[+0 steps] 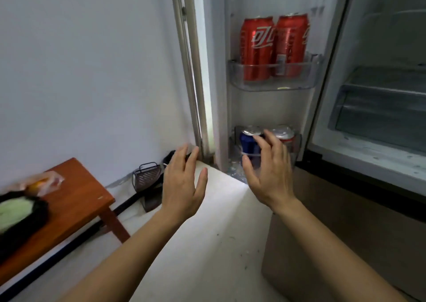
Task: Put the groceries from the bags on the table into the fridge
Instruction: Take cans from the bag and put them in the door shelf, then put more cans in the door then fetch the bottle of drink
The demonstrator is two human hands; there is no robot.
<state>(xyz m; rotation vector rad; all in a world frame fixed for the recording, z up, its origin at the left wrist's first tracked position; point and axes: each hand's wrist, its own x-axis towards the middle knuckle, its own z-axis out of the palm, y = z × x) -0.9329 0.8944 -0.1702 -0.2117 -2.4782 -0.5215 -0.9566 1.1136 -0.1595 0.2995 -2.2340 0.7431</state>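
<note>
The fridge door (272, 108) stands open ahead. Two red cola cans (272, 46) stand side by side in its upper door shelf (274, 80). In the lower door shelf stand a blue can (247, 142) and a red-and-white can (285, 135). My right hand (267, 170) hovers just in front of the blue can with spread fingers, holding nothing. To its left my left hand (182, 182) is held up empty over the floor, fingers relaxed. On the wooden table (76, 200) at the left lie a black bag (20, 218) with something pale green inside and a clear plastic bag (43, 182).
The fridge's main compartment (380, 108) at the right shows a glass shelf and a clear drawer. A dark closed drawer front (345, 244) lies below it. A metal basket and dark items (147, 179) sit on the floor against the white wall.
</note>
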